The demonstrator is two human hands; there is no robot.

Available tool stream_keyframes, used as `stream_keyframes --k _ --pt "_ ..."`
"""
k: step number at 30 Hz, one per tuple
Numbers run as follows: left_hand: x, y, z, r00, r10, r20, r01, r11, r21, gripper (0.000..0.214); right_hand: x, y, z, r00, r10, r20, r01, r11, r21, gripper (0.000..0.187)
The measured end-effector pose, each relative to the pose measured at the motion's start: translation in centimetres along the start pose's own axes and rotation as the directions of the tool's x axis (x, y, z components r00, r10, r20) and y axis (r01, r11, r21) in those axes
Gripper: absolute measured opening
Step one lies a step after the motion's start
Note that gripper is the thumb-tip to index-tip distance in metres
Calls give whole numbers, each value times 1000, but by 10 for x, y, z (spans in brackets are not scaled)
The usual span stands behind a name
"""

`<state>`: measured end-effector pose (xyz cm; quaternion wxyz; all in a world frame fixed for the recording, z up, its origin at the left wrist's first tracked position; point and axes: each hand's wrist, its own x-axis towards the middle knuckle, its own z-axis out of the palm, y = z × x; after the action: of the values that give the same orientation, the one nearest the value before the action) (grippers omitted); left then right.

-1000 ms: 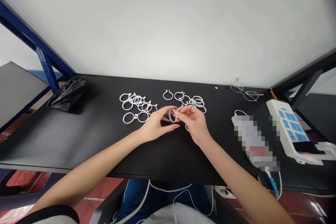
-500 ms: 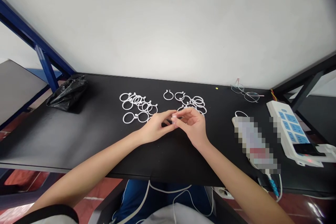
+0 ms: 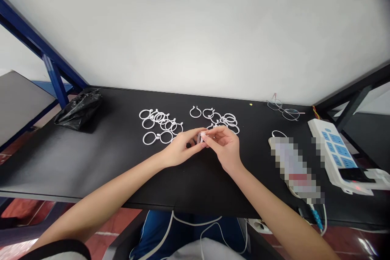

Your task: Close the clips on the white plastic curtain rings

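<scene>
A slim white plastic-looking ring is held, partly hidden, between the left hand and right hand; similar knob-ended white rings lie mostly in two loose, overlapping groups.

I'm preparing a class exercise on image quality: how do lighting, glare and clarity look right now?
In the head view, the wall is brightest near its middle; in the head view, pale sheen marks the black desk's left part; in the head view, pixelation covers the phone-like device; in the head view, the white ring is partly hidden by the hands.
</scene>
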<state>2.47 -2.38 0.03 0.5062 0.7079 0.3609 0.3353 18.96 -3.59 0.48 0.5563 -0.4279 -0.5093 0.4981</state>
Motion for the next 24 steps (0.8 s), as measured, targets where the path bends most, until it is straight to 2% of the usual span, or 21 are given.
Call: stream_keyframes --k 3,5,10,13,16,20,24 --pt "-1 -2 0 999 -32 -37 32 999 0 52 0 2 -1 999 -23 -27 22 999 -36 18" --pt "-1 -2 -1 996 -41 -77 43 999 21 52 1 4 -2 998 -38 -51 35 998 -57 18" --pt "0 2 -4 978 18 -208 2 995 95 30 2 7 -2 1000 -10 -28 7 995 -95 16" --pt "1 3 -6 965 37 -259 -5 992 125 22 1 7 -2 999 16 39 -10 991 -134 19" --pt "1 3 -9 961 33 -275 4 991 134 20 -1 7 -2 990 -34 138 69 964 -258 18" --pt "-1 2 -12 969 43 -245 -6 988 151 22 -8 5 -2 918 -87 387 257 873 -415 28" --pt "-2 2 -14 973 73 -221 -34 984 177 21 -12 5 -1 876 -4 482 246 864 -440 33"
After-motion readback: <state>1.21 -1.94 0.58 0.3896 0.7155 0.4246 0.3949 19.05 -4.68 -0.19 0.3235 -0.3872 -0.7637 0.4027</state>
